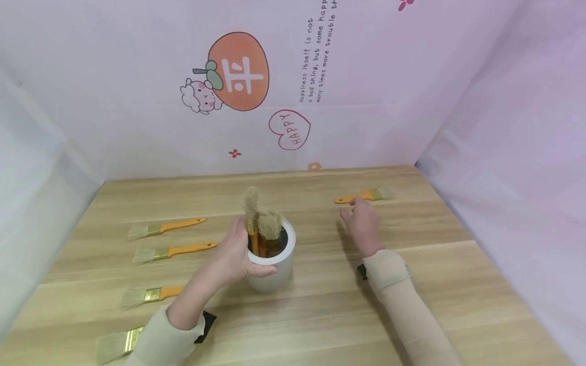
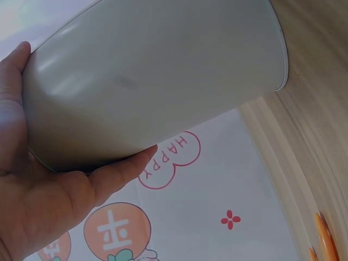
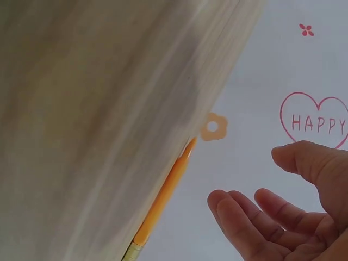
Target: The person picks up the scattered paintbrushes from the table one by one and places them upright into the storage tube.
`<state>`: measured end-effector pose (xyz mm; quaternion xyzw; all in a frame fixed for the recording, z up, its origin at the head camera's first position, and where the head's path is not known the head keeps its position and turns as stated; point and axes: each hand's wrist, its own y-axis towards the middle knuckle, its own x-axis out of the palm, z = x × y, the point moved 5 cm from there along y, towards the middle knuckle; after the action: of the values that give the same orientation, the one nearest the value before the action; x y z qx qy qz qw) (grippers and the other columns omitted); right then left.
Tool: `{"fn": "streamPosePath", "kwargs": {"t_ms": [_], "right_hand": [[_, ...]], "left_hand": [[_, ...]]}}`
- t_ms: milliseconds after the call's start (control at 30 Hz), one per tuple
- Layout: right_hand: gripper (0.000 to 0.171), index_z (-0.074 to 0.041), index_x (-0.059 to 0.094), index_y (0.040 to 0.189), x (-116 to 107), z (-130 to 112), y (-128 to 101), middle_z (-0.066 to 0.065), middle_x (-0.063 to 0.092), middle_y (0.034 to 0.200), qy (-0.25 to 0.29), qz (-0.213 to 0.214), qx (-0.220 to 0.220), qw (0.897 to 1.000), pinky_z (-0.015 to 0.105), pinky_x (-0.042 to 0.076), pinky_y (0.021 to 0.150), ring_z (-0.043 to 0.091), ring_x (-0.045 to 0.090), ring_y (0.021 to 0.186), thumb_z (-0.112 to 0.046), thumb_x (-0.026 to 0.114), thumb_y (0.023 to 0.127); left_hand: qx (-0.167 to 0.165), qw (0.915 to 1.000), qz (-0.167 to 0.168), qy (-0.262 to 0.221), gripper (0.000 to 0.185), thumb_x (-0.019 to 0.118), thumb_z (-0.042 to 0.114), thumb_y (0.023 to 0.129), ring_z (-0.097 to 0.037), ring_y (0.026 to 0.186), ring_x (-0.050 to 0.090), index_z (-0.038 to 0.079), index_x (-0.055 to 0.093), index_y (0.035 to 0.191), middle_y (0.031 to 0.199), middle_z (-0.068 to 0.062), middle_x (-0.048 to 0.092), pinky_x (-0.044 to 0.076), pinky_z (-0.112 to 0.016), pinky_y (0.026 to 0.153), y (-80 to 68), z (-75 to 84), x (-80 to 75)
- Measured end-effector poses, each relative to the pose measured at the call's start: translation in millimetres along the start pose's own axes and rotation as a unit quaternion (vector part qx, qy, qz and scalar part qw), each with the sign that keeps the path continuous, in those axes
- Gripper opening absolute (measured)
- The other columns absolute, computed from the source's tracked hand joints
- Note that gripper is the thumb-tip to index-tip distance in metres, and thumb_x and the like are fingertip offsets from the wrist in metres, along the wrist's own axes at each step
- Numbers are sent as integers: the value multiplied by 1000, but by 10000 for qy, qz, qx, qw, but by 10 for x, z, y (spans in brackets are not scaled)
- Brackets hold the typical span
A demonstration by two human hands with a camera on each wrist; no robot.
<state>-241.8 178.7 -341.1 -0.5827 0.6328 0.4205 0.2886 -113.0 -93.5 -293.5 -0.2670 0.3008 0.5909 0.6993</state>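
Our left hand [image 1: 233, 254] grips the white cup [image 1: 273, 264] mid-table, fingers and thumb wrapped round its side near the rim; the left wrist view shows the same, thumb and fingers curled round the cup wall [image 2: 157, 76]. The cup stands upright on the wooden table [image 1: 320, 315]. In it are two brushes [image 1: 261, 226], bristles up, orange handles down inside.

Our right hand [image 1: 361, 223] is released, holding nothing, fingers relaxed and slightly bent, over the table to the right of the cup and apart from it. Its fingertips are just beside the handle end of the far-right brush [image 1: 363, 195], which lies flat on the table with bristles pointing right. We cannot tell whether the fingers touch it. The right wrist view shows an open palm [image 3: 283, 217] with fingers loose and the orange handle [image 3: 166, 193] near them, not gripped.

Four more brushes lie flat left of the cup, bristles pointing left: the top one [image 1: 167, 226], a second [image 1: 176, 250] below it, a third [image 1: 151, 294] partly behind our left forearm, and a fourth [image 1: 116, 345] near the front edge, its handle hidden by the sleeve.

Behind the table is a pink backdrop [image 1: 412, 76] with a "HAPPY" heart [image 1: 289, 129] and an orange cartoon fruit [image 1: 238, 71].
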Motion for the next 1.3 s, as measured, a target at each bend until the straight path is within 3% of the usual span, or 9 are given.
{"fn": "streamPosePath", "kwargs": {"t_ms": [233, 467, 600, 733, 967, 1033, 1167, 1300], "right_hand": [[36, 8, 60, 112, 49, 131, 61, 24, 68, 93, -75, -227, 271, 9993, 36, 53, 61, 28, 64, 73, -21, 63, 91], [42, 8, 52, 120, 42, 172, 227, 25, 66, 91, -227, -393, 410, 9981, 38, 51, 60, 26, 56, 67, -17, 62, 88], [46, 8, 46, 124, 51, 205, 270, 18, 59, 75, -104, -483, 579, 9971, 28, 41, 47, 19, 47, 56, -19, 61, 90], [47, 12, 43, 127, 74, 265, 312, 10, 49, 67, 19, -477, 645, 9968, 24, 34, 43, 14, 39, 49, -18, 57, 93], [55, 5, 33, 135, 257, 344, 408, 24, 63, 92, -219, -1115, 717, 9909, 28, 41, 52, 24, 53, 64, -18, 60, 93], [56, 7, 36, 133, 280, 323, 428, 25, 64, 92, -363, -1187, 497, 9910, 29, 45, 53, 25, 56, 65, -21, 63, 93], [44, 7, 51, 115, 281, 273, 465, 24, 64, 85, -976, -1050, 37, 9897, 35, 50, 57, 27, 58, 66, -31, 59, 95], [53, 7, 54, 118, 327, 280, 474, 29, 63, 99, -1618, -1330, -28, 9778, 43, 54, 73, 38, 62, 88, -42, 51, 98]], "left_hand": [[62, 9998, 16, -164, 114, 89, 42, 61, -38, 124, 47, -1, 23, 144, 144, -21, 32, 44, -53, 102, -23, 6, 42], [133, 9993, 171, -314, 110, 90, 37, 59, -36, 123, 48, 3, 26, 142, 142, -20, 33, 44, -52, 101, 2, 33, 31], [113, 9994, 102, -304, 110, 90, 37, 60, -37, 124, 46, 1, 26, 142, 142, -21, 32, 42, -53, 102, 4, 41, 36], [129, 9994, 45, -314, 110, 90, 38, 61, -37, 124, 46, 1, 25, 142, 142, -21, 32, 42, -53, 103, 10, 52, 52], [94, 9996, 70, -257, 109, 90, 36, 60, -38, 123, 46, 0, 26, 141, 140, -22, 33, 43, -54, 102, -14, 49, 54], [131, 9996, 73, -258, 109, 91, 35, 60, -37, 123, 46, 1, 26, 141, 140, -22, 33, 43, -54, 101, -14, 53, 57], [308, 9992, 146, -189, 108, 90, 34, 60, -37, 120, 48, 1, 26, 140, 138, -23, 34, 44, -53, 100, 4, 64, 57], [313, 9992, 165, -186, 108, 90, 35, 60, -37, 119, 49, 0, 27, 140, 136, -22, 36, 45, -53, 99, 8, 46, 64]]}}
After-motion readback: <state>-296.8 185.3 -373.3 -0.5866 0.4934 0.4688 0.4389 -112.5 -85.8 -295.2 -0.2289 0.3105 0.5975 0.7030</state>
